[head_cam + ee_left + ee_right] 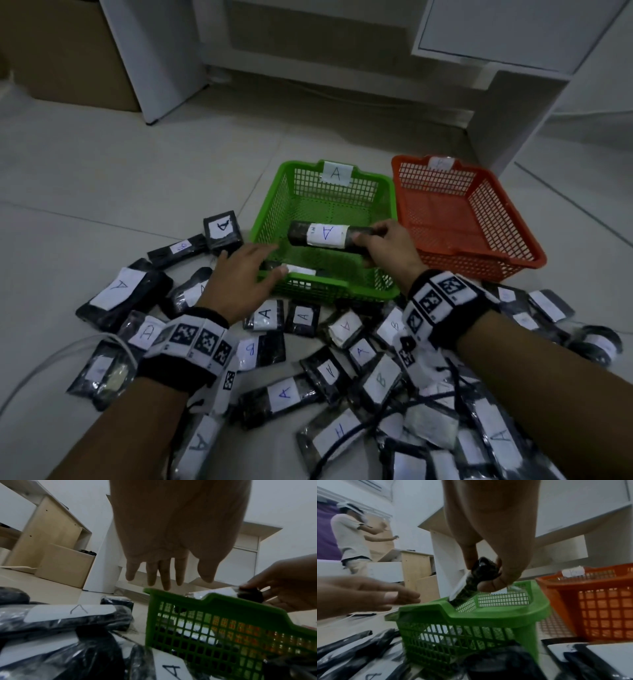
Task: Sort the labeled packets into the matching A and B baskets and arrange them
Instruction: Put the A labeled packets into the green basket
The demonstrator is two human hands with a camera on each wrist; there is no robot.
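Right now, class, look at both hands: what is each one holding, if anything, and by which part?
The right hand grips the black plastic packet labelled A by its right end, above the green basket. The left hand holds nothing.

Your right hand (383,245) reaches forward with its fingers and thumb curled in a pinch around the end of what it holds, while your left hand (245,277) stretches out palm-down beside it, fingers straight and slightly spread, holding nothing, both wrists wrapped in marker-printed bands.
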